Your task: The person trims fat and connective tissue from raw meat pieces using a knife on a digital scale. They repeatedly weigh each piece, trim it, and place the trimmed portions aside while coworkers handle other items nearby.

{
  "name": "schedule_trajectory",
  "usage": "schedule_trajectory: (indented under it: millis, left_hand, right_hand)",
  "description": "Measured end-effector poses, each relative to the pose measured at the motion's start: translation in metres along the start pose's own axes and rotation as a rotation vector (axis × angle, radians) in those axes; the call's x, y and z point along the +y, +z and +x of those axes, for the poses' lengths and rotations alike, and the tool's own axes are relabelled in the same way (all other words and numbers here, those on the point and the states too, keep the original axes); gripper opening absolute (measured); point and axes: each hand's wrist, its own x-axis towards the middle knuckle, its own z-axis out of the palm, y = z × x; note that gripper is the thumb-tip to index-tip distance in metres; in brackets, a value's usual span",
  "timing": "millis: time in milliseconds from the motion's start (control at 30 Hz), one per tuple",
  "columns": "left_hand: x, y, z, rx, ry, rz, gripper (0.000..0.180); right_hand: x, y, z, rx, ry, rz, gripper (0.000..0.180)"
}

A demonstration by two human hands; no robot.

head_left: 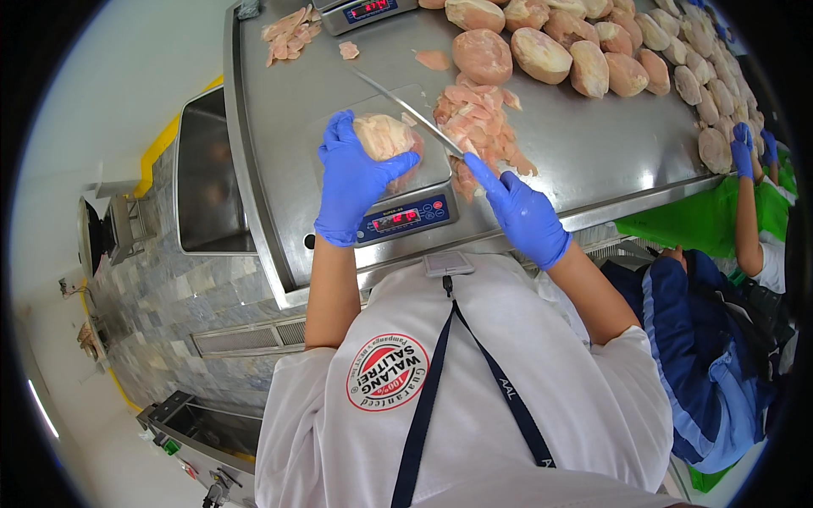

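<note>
My left hand (349, 186), in a blue glove, is closed around a rounded piece of pale pink raw meat (383, 135), thumb on its near right side. The meat is on or just above the steel platform of a digital scale (434, 165), whose red display glows on the near side; whether they touch is hidden. Blue-gloved too, my right hand (527, 218) grips a long knife (415, 113), the index finger stretched along it. Its blade points up and left, beyond the meat and apart from it. Thin meat trimmings (481, 120) are heaped just right of the scale.
Many rounded meat pieces (542, 55) cover the steel table's (610, 140) far right. A second scale (362, 12) and more trimmings (290, 35) are at the far left. A steel sink (212, 182) adjoins the left edge. Other people's gloved hands (742, 152) work at the right.
</note>
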Motion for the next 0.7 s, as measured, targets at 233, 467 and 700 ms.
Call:
schedule_trajectory:
  millis: [233, 467, 700]
  left_hand:
    - [-0.006, 0.002, 0.004, -0.018, -0.007, -0.153, 0.107]
    - [0.008, -0.005, 0.003, -0.036, 0.055, -0.096, 0.094]
    - [0.002, 0.001, 0.005, 0.024, 0.078, -0.011, 0.095]
  right_hand:
    - [-0.003, -0.004, -0.011, -0.080, -0.055, -0.248, 0.088]
    - [-0.019, 0.017, 0.017, -0.031, -0.005, -0.248, 0.087]
    - [-0.050, 0.005, 0.071, -0.013, 0.071, 0.017, 0.087]
